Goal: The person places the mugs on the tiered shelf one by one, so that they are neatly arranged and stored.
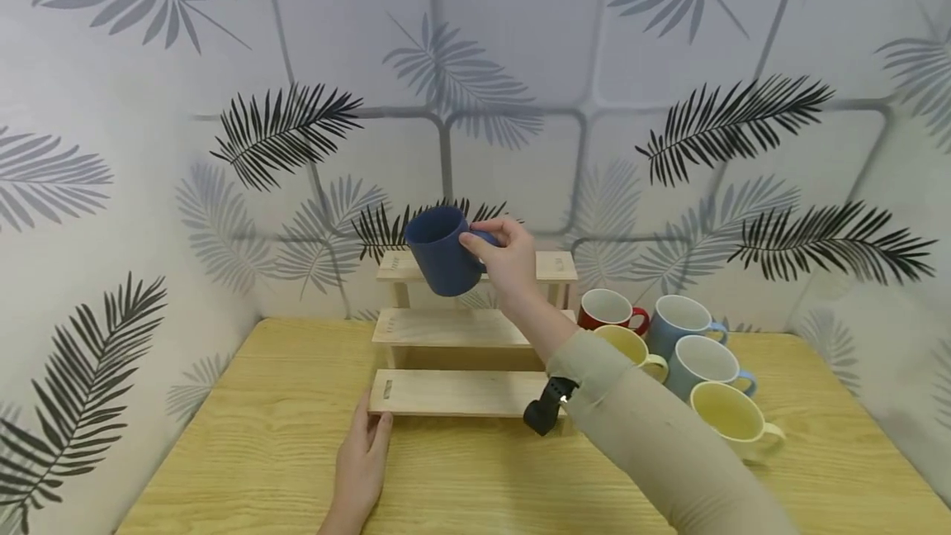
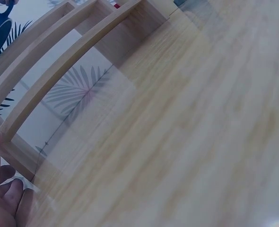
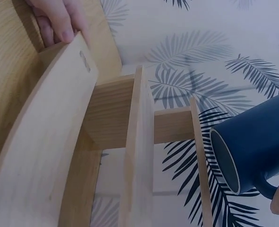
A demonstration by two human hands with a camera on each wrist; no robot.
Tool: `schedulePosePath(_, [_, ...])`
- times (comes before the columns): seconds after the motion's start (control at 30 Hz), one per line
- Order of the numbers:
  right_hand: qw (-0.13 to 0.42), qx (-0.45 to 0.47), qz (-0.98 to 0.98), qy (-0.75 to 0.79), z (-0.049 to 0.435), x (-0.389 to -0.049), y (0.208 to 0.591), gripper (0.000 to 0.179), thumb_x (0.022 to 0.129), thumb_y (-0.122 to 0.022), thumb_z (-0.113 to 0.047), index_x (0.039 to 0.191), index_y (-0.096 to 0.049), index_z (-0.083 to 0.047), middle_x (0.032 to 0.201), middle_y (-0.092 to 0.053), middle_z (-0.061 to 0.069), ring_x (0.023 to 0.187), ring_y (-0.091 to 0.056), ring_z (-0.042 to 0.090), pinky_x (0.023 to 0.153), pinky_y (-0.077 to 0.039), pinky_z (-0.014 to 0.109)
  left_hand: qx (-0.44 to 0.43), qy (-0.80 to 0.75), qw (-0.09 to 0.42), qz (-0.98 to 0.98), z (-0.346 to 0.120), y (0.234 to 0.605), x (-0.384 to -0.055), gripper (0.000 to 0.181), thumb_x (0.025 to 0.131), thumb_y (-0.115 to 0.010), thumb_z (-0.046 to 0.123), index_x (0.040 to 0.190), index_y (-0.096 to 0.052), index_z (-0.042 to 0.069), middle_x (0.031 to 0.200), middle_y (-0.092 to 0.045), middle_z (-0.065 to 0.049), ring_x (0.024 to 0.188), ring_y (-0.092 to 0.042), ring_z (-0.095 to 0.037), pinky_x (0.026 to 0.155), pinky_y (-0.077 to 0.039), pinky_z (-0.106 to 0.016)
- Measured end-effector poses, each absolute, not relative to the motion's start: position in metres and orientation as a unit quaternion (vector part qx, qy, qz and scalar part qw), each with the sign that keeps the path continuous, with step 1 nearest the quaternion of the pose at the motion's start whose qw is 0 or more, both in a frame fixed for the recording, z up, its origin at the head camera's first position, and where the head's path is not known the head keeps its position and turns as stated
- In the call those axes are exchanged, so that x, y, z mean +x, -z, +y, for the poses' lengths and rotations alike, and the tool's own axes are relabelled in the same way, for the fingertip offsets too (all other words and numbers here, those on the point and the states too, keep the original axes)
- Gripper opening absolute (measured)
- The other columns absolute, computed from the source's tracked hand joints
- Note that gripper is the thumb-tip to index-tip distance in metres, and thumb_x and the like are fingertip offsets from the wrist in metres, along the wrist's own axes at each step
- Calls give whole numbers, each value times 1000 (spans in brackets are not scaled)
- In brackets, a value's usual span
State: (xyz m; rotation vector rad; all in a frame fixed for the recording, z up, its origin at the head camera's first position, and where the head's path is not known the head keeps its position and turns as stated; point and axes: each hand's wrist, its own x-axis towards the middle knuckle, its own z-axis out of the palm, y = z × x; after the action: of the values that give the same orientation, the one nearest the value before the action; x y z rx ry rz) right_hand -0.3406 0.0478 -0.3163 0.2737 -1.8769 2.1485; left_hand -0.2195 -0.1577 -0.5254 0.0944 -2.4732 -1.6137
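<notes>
My right hand (image 1: pixel 508 258) pinches the handle of a dark blue mug (image 1: pixel 444 258), holding it tilted in the air by the top tier of a three-tier wooden shelf rack (image 1: pixel 461 393). In the right wrist view the mug (image 3: pixel 253 142) hangs beside the top board, apart from it as far as I can see. My left hand (image 1: pixel 360 461) grips the left end of the lowest tier, thumb along the front edge; the right wrist view shows this hand (image 3: pixel 59 21) at the board's corner. Its curled fingers (image 2: pixel 12 194) show in the left wrist view.
Right of the rack several mugs stand upright on the wooden table (image 1: pixel 267 452): a red mug (image 1: pixel 605 310), two light blue mugs (image 1: pixel 678 324), (image 1: pixel 702 366) and two yellow mugs (image 1: pixel 728 415), one partly behind my sleeve. A leaf-patterned wall (image 1: pixel 513 163) rises behind.
</notes>
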Motion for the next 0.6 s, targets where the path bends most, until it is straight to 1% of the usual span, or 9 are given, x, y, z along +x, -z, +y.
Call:
schedulePosePath(0.1, [146, 87, -654, -737, 36, -349, 313, 19, 83, -75, -7, 98, -65, -1, 95, -69, 12, 90, -65, 22, 81, -57, 34, 30, 544, 88, -834, -161, 525, -220, 72, 100, -40, 48, 152, -16, 4, 149, -31, -24, 131, -39, -36, 105, -39, -43])
schedulePosePath(0.23, [152, 86, -670, -721, 25, -358, 313, 20, 83, -76, -9, 99, -65, -2, 98, -68, 13, 95, -64, 22, 84, -55, 32, 30, 542, 90, -835, -159, 525, -219, 71, 101, -40, 47, 152, -16, 4, 149, -31, -23, 132, -39, -36, 106, -37, -44])
schedulePosePath(0.47, [154, 85, -670, -721, 6, -370, 312, 19, 84, -75, -11, 99, -66, -4, 98, -70, 10, 93, -65, 21, 82, -56, 31, 23, 542, 92, -835, -159, 524, -218, 67, 102, -40, 43, 152, -18, 5, 149, -31, -23, 131, -39, -34, 106, -37, -40])
schedulePosePath(0.6, [162, 85, -669, -721, -5, -377, 311, 19, 83, -76, -11, 98, -66, -5, 99, -70, 9, 93, -65, 20, 81, -56, 29, 25, 540, 96, -836, -158, 525, -218, 67, 101, -40, 44, 152, -19, 4, 148, -33, -24, 130, -41, -35, 105, -38, -42])
